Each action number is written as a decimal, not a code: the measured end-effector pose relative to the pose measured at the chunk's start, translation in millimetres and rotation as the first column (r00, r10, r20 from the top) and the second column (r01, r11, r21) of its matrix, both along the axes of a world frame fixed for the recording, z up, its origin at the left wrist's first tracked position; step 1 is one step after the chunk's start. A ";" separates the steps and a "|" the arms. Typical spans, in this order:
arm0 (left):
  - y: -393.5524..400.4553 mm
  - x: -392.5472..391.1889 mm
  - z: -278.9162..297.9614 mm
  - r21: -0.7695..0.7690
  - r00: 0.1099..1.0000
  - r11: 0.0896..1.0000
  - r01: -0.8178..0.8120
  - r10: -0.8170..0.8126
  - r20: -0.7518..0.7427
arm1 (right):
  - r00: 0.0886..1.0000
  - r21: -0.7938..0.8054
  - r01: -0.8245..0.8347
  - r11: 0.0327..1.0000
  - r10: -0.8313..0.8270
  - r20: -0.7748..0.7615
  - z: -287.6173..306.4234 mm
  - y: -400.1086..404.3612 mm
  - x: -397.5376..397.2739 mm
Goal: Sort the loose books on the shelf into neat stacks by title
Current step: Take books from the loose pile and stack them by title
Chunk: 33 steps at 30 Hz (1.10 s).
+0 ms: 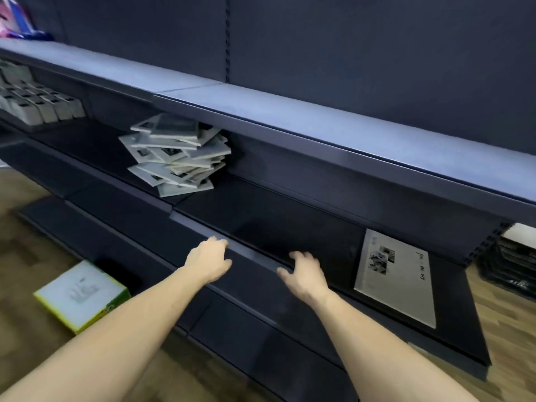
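A messy pile of several thin grey-white books (177, 153) leans at odd angles on the dark middle shelf (261, 224), left of centre. One book of the same grey cover (397, 278) lies flat alone at the shelf's right end. My left hand (208, 258) rests at the shelf's front edge, fingers curled and holding nothing. My right hand (304, 272) hovers at the same edge a little to the right, fingers spread and empty. Both hands are well apart from the pile and from the single book.
A blue-grey upper shelf (290, 111) overhangs the middle one. Rows of grey boxed items (40, 105) fill the far left. A white and yellow-green box (82, 295) lies on the wooden floor. Dark crates (510, 268) stand at the right.
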<state>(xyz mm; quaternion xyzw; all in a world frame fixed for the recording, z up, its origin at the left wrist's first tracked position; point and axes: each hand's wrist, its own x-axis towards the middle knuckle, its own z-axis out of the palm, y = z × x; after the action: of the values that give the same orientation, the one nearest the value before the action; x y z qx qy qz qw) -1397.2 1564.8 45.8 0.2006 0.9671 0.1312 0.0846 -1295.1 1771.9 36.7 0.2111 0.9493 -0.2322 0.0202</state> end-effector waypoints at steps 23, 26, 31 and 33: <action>-224.7 -143.2 23.3 0.065 0.979 0.980 -0.188 0.192 -0.067 | 0.975 0.010 -0.192 0.981 0.192 -0.111 25.7 -227.4 -189.1; -227.6 -167.1 28.6 0.058 0.976 0.979 -0.194 0.198 -0.092 | 0.965 0.012 -0.216 0.976 0.215 -0.149 28.4 -236.1 -222.0; -228.5 -221.6 47.4 0.087 0.964 0.974 -0.209 0.220 -0.151 | 0.898 0.101 -0.223 0.970 0.244 -0.366 49.4 -243.5 -285.5; -226.4 -243.7 57.1 0.112 0.955 0.971 -0.211 0.229 -0.186 | 0.871 0.130 -0.184 0.974 0.223 -0.439 63.3 -241.6 -312.0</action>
<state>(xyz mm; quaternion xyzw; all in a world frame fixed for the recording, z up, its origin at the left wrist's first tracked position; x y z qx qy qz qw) -1640.9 1338.4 102.9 0.1072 0.9801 0.1629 -0.0363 -1607.1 1530.3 100.0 0.0509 0.9538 -0.2313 -0.1847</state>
